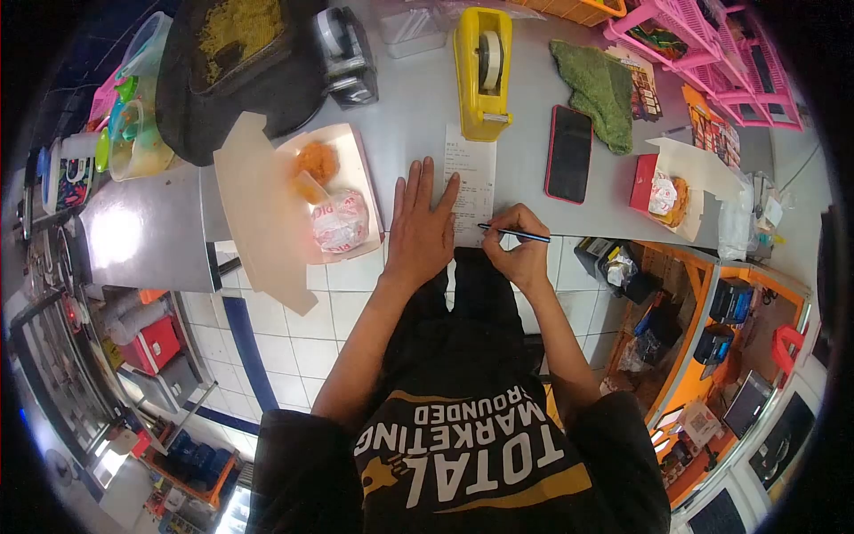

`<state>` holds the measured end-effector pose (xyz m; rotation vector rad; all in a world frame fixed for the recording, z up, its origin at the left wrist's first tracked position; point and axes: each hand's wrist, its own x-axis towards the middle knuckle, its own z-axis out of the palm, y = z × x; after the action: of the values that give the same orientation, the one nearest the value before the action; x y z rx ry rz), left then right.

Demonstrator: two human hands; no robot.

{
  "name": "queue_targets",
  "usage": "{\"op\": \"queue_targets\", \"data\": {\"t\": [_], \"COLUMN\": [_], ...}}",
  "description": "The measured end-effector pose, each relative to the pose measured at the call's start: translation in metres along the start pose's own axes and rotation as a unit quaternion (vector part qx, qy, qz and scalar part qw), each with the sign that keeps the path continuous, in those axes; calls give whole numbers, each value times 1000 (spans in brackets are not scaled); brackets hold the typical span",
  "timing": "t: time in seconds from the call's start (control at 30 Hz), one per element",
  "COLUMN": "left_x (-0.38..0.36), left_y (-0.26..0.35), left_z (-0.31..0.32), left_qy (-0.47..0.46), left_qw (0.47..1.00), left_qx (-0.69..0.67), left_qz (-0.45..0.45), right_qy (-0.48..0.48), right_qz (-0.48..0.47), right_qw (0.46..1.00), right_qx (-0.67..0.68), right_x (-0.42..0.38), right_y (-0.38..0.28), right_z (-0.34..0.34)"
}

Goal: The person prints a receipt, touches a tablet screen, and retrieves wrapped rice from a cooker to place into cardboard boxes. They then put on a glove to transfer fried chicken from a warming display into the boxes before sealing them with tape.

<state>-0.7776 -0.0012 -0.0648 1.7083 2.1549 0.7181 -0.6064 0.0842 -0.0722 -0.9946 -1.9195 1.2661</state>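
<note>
A printed paper receipt [474, 167] lies on the grey table [418, 98] near its front edge. My left hand [421, 227] rests flat on the receipt's left side, fingers stretched out. In my right hand [519, 258] is a pen [525, 236], its tip at the receipt's lower right part. Left of my left hand stands an open food box [366, 169] with fried chicken [316, 163] and a wrapped item [341, 221] in it. Just beyond the receipt sits a yellow tape dispenser [471, 89].
To the right lie a phone [569, 154] and a green cloth [592, 89]. A smaller open food box [642, 182] stands near the right edge. Pink baskets [685, 40] are at the back right. A black tape dispenser [347, 58] and a dark round tray [178, 107] stand at the back left.
</note>
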Motion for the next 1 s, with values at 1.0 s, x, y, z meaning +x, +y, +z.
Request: {"op": "queue_targets", "data": {"t": [1.0], "left_x": [0], "left_y": [-1], "left_z": [0], "left_qy": [3], "left_qw": [1000], "left_qx": [-1], "left_qz": [4], "right_qy": [-30], "right_qz": [12], "right_qw": [999], "right_qx": [-9], "right_x": [-7], "right_y": [1], "right_z": [-5]}}
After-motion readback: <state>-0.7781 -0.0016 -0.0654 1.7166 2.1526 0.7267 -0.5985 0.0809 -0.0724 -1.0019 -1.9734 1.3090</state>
